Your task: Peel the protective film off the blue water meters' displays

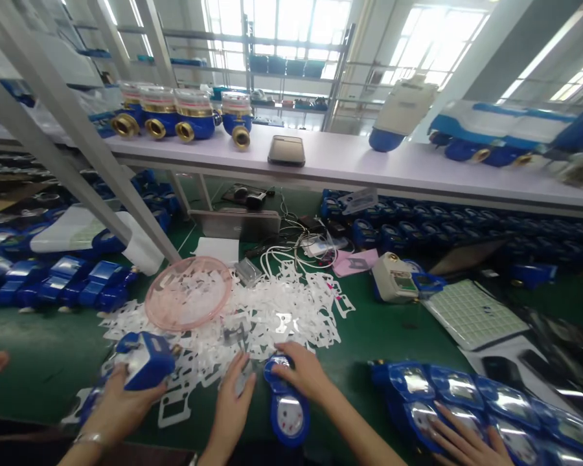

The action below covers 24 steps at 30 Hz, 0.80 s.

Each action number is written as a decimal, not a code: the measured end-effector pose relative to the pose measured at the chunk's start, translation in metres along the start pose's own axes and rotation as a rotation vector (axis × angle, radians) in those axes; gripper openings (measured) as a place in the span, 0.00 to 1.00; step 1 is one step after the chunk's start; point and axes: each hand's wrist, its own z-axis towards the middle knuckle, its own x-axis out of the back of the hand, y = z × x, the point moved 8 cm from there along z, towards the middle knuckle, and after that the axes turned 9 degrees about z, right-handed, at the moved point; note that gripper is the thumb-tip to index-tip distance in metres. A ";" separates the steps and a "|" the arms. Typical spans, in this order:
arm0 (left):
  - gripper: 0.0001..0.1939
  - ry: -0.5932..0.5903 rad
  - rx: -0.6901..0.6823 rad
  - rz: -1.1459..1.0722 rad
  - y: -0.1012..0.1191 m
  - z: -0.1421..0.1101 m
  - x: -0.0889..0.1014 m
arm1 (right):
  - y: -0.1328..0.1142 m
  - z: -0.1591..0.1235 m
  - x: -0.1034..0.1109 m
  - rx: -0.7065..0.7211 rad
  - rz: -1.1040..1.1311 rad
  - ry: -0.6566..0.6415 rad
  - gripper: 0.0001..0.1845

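Observation:
Near the front edge of the green bench, my right hand (304,372) has its thumb and fingers closed on the upper end of a blue water meter (290,417). The meter's round face points up. To its left, my left hand (230,398) reaches to the edge of a pile of white plastic plates (291,320). A pale translucent plastic piece (243,380) shows between its thumb and fingers, partly hidden and blurred. A pink round plastic tray (158,317) rests on the pile, with more white plates inside.
At left, a co-worker's hand (121,404) grips a blue-and-white meter (150,362). Another person's hand (466,437) lies on rows of blue meters (451,388) at right. Overhead is a white shelf (340,158). Cables (301,246) and a laptop (238,224) sit behind the pile.

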 end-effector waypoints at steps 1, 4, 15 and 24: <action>0.15 0.011 -0.130 0.099 0.011 0.000 -0.027 | 0.007 0.010 0.007 -0.039 0.009 0.025 0.20; 0.17 -0.033 -0.434 0.361 0.033 0.010 -0.105 | 0.029 0.048 0.017 -0.133 -0.173 0.039 0.13; 0.22 -0.041 -0.361 0.395 0.009 0.042 -0.101 | 0.038 0.095 0.011 -0.099 -0.345 -0.028 0.06; 0.19 0.019 -0.537 0.500 0.076 -0.001 -0.089 | -0.059 0.070 0.061 0.308 0.138 0.009 0.02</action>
